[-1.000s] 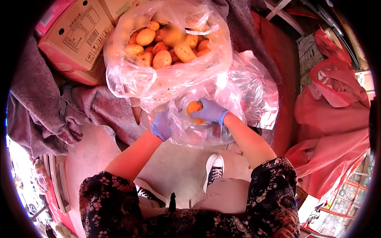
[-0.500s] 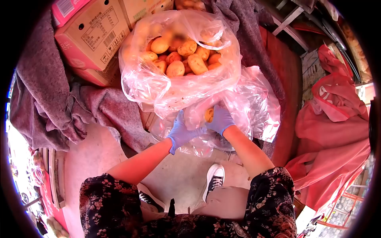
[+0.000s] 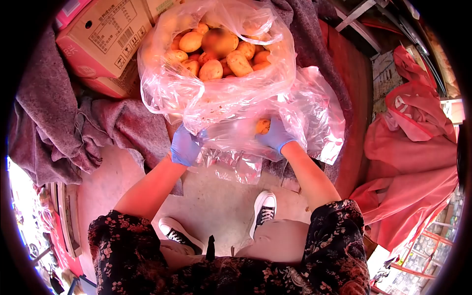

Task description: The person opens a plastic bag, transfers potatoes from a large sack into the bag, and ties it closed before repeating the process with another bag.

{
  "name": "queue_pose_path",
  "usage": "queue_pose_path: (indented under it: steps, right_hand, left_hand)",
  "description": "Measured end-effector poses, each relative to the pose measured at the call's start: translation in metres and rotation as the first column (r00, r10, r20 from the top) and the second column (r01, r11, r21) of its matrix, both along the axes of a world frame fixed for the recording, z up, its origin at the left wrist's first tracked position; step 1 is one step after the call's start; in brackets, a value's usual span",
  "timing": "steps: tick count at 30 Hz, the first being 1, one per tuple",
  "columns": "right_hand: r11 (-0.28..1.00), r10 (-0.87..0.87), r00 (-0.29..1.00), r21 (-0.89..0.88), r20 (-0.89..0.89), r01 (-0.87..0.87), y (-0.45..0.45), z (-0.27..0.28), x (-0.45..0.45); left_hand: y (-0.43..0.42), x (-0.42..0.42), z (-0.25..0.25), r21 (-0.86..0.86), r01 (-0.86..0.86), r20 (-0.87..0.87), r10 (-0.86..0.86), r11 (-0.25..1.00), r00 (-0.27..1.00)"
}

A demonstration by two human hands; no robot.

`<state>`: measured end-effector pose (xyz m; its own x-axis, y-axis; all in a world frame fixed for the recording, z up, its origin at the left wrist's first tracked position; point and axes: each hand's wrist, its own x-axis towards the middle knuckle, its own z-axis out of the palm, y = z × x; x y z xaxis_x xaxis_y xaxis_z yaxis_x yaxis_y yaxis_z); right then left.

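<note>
A large clear plastic bag (image 3: 167,96) full of yellow potatoes (image 3: 210,70) stands in front of me, its mouth spread wide. Both hands wear thin blue gloves. My left hand (image 3: 186,146) is closed on the near, loose plastic below the bag's front side. To its right, my right hand (image 3: 277,135) is closed around a single potato (image 3: 262,126), whose end shows at the fingertips. Thin clear plastic (image 3: 238,164) hangs between the hands and below them. A second crumpled clear sheet or bag (image 3: 319,108) lies to the right.
Printed cardboard boxes (image 3: 105,39) are stacked at the back left. A grey-purple blanket (image 3: 49,88) drapes around the left side. Red cloth (image 3: 408,162) hangs at the right. My shoes (image 3: 265,206) rest on the concrete floor below.
My left hand has moved left, away from my right hand, and the plastic between them is more spread. My right hand keeps its potato and has shifted slightly. My left foot has moved into fuller view.
</note>
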<state>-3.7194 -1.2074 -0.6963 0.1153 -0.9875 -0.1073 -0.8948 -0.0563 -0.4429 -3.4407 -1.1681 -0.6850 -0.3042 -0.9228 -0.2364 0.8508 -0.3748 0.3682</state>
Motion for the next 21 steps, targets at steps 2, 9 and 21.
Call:
queue_pose_path:
  steps: [2, 9, 21]
  right_hand:
    - [0.984, 0.032, 0.958, -0.160, -0.286, -0.080, 0.003, 0.000, 0.011]
    - [0.949, 0.240, 0.915, 0.117, 0.324, -0.291, -0.016, 0.156, 0.041]
    - [0.871, 0.102, 0.977, -0.458, -0.185, -0.178, -0.164, 0.114, 0.141]
  left_hand:
    - [0.000, 0.004, -0.017, -0.008, 0.153, 0.144, -0.150, 0.988, 0.978]
    - [-0.004, -0.031, 0.057, 0.082, 0.303, 0.582, -0.293, 0.949, 0.759]
    - [-0.012, -0.032, 0.072, 0.027, 0.281, 0.674, -0.225, 0.959, 0.703]
